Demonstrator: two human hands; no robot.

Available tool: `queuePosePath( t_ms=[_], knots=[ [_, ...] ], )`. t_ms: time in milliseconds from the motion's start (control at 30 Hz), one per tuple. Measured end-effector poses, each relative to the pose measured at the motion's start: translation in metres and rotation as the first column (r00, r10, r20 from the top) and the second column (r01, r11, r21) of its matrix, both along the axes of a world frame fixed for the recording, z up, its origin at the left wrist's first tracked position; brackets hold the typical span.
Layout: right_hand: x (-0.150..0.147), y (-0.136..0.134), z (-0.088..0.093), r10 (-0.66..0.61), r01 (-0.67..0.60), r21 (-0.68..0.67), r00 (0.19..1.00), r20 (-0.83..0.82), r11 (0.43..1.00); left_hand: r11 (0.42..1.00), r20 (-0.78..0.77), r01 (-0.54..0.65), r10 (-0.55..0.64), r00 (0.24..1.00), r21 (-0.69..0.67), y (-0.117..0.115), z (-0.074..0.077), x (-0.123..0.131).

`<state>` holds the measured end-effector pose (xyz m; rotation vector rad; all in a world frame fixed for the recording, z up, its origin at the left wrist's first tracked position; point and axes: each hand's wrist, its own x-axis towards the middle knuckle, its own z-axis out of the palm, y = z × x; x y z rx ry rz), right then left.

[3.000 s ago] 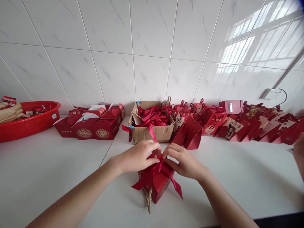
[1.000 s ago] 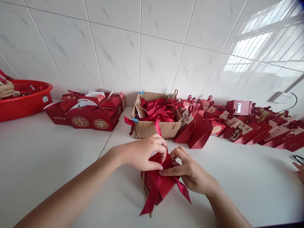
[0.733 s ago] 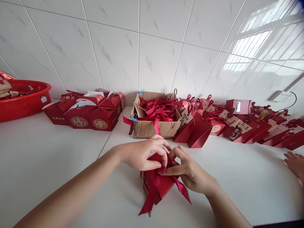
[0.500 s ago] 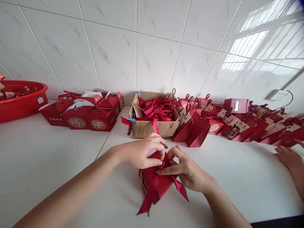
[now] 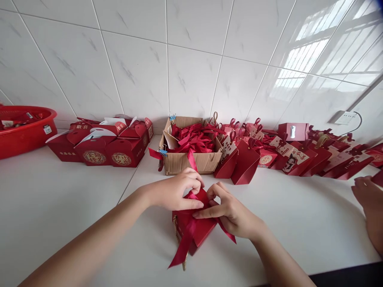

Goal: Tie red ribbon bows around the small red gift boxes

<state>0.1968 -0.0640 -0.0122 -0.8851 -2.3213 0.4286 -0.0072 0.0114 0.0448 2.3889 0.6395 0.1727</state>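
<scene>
A red gift box (image 5: 204, 232) sits on the white counter in front of me, with a glossy red ribbon (image 5: 185, 248) across its top. One ribbon tail hangs over the near side and another to the right. My left hand (image 5: 176, 192) comes in from the left, its fingers curled and closed on the ribbon, part of which rises toward the carton. From the other side my right hand (image 5: 235, 211) pinches the ribbon at the top of the box. The fingers hide the middle of the ribbon. Beside the box's left side hangs a tan twisted cord (image 5: 176, 228).
Behind my hands stands a cardboard carton (image 5: 194, 163) of red ribbons. Folded red boxes (image 5: 125, 151) and a red plastic basin (image 5: 26, 137) are to its left. Many red gift boxes (image 5: 245, 163) line the wall at right. Another person's hand (image 5: 366, 199) is at the right edge.
The view has shifted slightly. My left fingers have drawn the ribbon up a little over the box. At the far right, the other person's hand has moved, and a red item shows beside it.
</scene>
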Motion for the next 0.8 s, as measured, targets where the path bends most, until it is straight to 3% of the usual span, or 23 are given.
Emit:
queuePosePath(
  t_ms=[167,433,633,800],
  knots=[
    [-0.001,-0.001,0.001,-0.002,0.003,-0.011,1.000,0.027,1.000,0.995,0.014,-0.101,0.101,0.995,0.016,-0.002,-0.004,0.002],
    [0.000,0.004,-0.003,0.023,-0.023,0.019,0.999,-0.031,1.000,0.946,0.187,-0.232,0.191,0.963,0.228,-0.019,-0.018,0.003],
    [0.001,0.007,-0.005,0.045,-0.040,0.064,0.996,-0.081,0.997,0.912,0.331,-0.409,0.391,0.859,-0.017,-0.034,-0.032,0.013],
    [0.003,0.008,-0.007,0.061,-0.052,0.087,0.992,-0.112,0.995,0.886,0.379,-0.427,0.464,0.800,-0.184,-0.036,-0.039,0.017]
  ],
)
